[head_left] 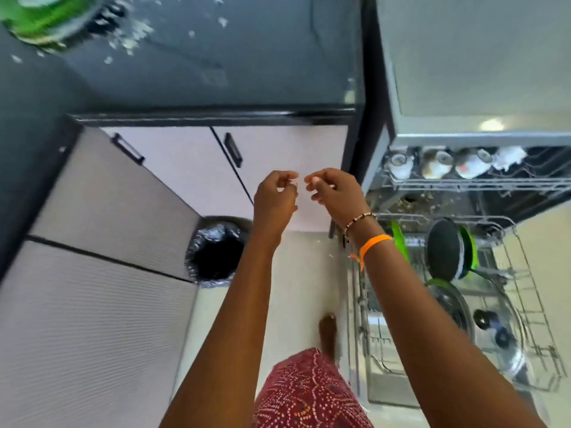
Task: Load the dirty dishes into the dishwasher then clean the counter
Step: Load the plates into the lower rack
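Note:
My left hand [275,196] and my right hand [333,193] are raised side by side in front of the cabinet doors, fingertips almost meeting. Both have loosely curled fingers, and I see nothing held in either. The dark counter [247,57] above them carries scattered white crumbs [129,38] and a blurred green dish [46,17] at its far left corner. To the right the dishwasher stands open. Its upper rack [463,183] holds several cups [435,163]. Its lower rack [525,273] holds a green-rimmed black pan [448,248], a glass lid [494,329] and a green plate [398,239].
A bin with a black liner [216,251] stands on the floor in the corner under the cabinets, left of my arms. Pale cabinet doors with black handles [233,149] face me. My bare foot [327,332] is on the light floor beside the lower rack.

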Action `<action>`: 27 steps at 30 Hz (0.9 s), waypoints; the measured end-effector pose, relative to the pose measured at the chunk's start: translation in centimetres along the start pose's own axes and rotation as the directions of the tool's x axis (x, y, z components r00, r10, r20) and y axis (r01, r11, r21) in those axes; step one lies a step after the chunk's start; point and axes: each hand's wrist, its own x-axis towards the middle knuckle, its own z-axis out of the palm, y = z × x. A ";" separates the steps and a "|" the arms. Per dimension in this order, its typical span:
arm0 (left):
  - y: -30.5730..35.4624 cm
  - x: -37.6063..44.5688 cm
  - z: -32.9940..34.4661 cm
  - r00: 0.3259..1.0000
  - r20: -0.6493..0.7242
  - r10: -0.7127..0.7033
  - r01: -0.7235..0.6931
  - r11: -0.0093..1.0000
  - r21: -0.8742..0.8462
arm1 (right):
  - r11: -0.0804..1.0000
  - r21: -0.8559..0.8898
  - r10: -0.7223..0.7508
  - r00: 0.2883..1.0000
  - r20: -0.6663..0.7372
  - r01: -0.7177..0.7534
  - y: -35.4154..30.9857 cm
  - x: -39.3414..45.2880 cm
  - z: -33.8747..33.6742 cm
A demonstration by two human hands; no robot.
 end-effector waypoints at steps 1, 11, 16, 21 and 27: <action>0.6 -0.4 -1.4 1.000 -0.007 0.028 -0.028 1.000 0.008 | 1.000 -0.001 -0.016 1.000 0.012 0.016 -1.1 -0.4 0.6; 5.4 -1.5 -14.4 0.967 -0.228 0.116 -0.131 0.990 -0.050 | 0.977 0.005 -0.208 0.957 0.204 0.212 -13.5 -1.3 8.5; 5.9 2.5 -19.9 0.949 -0.299 0.105 -0.122 0.992 -0.038 | 0.974 0.090 -0.225 0.936 0.270 0.208 -18.0 1.4 14.3; 5.6 8.8 -25.8 0.931 -0.357 0.070 -0.098 0.993 -0.061 | 0.978 0.051 -0.206 0.917 0.340 0.201 -20.6 6.7 21.5; 5.7 15.3 -32.6 0.921 -0.390 0.022 -0.055 0.996 -0.075 | 0.992 0.087 -0.117 0.908 0.403 0.090 -22.2 12.8 29.2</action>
